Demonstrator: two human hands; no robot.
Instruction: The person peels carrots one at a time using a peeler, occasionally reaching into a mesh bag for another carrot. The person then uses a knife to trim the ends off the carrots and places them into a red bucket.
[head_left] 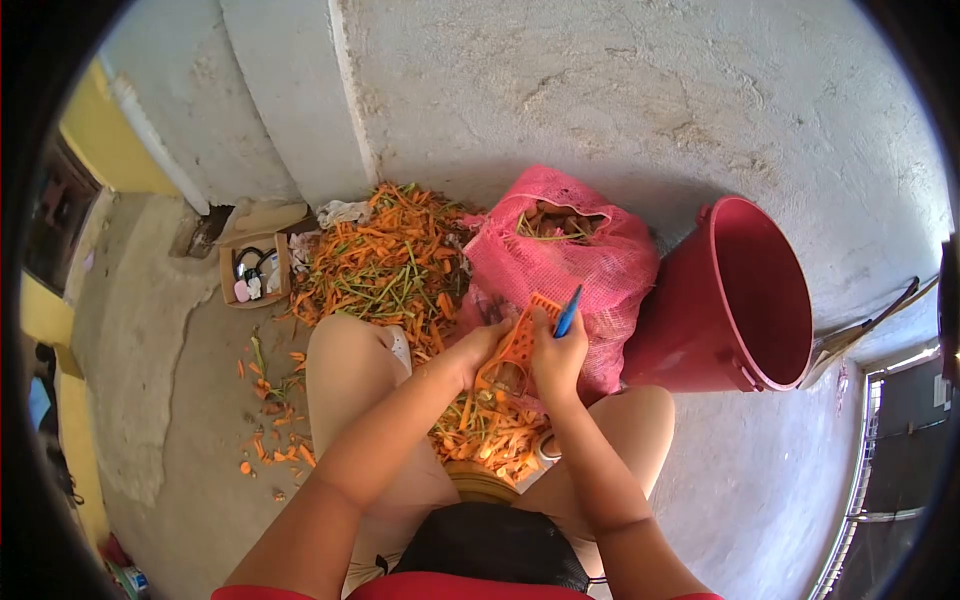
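Between my knees, my left hand [484, 352] is closed on the side of a small orange plastic basket [519, 338] with holes in its wall. My right hand [558, 358] grips a slim blue-handled tool [569, 311] that points up and away; its working end cannot be made out. The right thumb lies against the basket's other side. Orange carrot peelings [487, 436] cover the floor under both hands. Beyond my left knee rises a larger heap of carrot peelings and green stalks [390, 265].
A pink mesh sack [545, 255] with plant scraps in its mouth leans by the wall. Right of it, a big dark red bucket [675, 310] tilts toward me. A cardboard box [283, 268] with small items sits at left. Scattered carrot bits [268, 450] lie beside my left leg.
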